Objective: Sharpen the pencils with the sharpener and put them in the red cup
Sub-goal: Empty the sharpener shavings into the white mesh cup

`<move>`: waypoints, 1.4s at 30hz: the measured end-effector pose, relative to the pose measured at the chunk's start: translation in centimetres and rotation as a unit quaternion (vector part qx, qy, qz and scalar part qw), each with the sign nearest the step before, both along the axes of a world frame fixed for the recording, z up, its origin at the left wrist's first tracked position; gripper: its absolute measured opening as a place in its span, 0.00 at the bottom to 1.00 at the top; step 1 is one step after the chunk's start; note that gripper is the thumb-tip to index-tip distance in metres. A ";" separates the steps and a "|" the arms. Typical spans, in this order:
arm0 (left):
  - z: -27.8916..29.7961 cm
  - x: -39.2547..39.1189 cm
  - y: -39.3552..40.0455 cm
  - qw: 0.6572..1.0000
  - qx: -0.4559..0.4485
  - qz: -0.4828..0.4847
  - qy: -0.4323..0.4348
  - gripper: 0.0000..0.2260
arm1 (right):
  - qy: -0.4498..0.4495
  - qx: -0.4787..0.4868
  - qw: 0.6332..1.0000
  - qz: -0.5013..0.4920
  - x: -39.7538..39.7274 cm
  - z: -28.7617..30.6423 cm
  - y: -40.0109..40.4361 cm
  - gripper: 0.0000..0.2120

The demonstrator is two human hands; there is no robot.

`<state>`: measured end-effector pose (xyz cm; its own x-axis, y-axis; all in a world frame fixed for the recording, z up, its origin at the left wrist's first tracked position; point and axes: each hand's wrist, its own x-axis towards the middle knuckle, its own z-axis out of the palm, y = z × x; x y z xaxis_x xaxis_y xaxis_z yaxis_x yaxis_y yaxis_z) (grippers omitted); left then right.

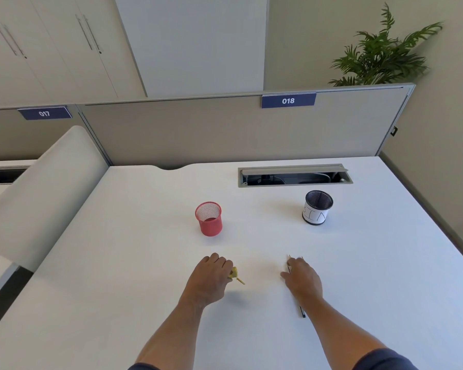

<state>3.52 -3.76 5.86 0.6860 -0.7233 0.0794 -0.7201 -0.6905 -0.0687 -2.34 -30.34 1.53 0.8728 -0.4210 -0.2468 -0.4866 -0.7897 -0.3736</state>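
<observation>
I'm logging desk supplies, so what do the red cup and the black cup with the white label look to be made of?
Red cup: apparently wire mesh with a red coating, since a fine grid shows on its inner wall and light passes through it. Black cup: likely the same mesh in black, with a grid visible inside the rim; the white wrap with handwritten letters looks like matte paper.

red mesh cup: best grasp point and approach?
Grip the red cup around its side wall, coming from the near side. It stands upright with its mouth open and apart from the black cup, so both flanks are free; a rim pinch would also work.
</observation>
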 end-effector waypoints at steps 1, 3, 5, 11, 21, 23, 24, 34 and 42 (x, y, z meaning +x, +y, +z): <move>0.0 0.0 0.0 1.000 -0.002 0.002 0.000 0.15 | -0.024 0.030 0.999 0.016 0.1 0.0 0.3 0.13; 0.1 0.1 -0.2 1.000 -0.005 0.006 0.001 0.15 | -0.056 0.127 0.989 0.057 0.3 0.4 1.2 0.14; 0.1 0.2 -0.3 1.000 -0.011 0.008 0.002 0.15 | -0.047 0.243 0.964 0.092 0.5 1.3 2.5 0.13; 0.1 0.3 -0.6 0.999 -0.036 0.008 0.004 0.14 | 0.005 0.388 0.905 0.172 2.2 3.7 6.0 0.20; 0.0 0.5 -0.1 0.999 -0.047 0.027 0.001 0.14 | -0.045 0.426 0.895 0.129 3.5 3.2 6.3 0.11; 0.1 0.6 -0.2 0.999 -0.045 0.022 -0.007 0.14 | -0.048 0.439 0.890 0.114 3.6 3.2 6.2 0.11; 0.2 0.6 -0.3 0.999 -0.044 0.017 -0.012 0.14 | -0.051 0.447 0.887 0.106 3.7 3.2 6.2 0.11; 0.4 1.0 -0.8 0.999 -0.028 -0.022 -0.039 0.12 | -0.045 0.448 0.882 0.140 3.4 3.2 5.8 0.07; 0.4 1.5 -2.6 0.998 -0.048 -0.029 -0.041 0.11 | -0.071 0.428 0.893 0.119 3.8 4.1 5.2 0.11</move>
<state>5.02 -6.31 6.24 0.6318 -0.7476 0.2047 -0.7532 -0.6545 -0.0656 1.44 -25.12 5.58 0.9604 0.0717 -0.2693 -0.2427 -0.2596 -0.9347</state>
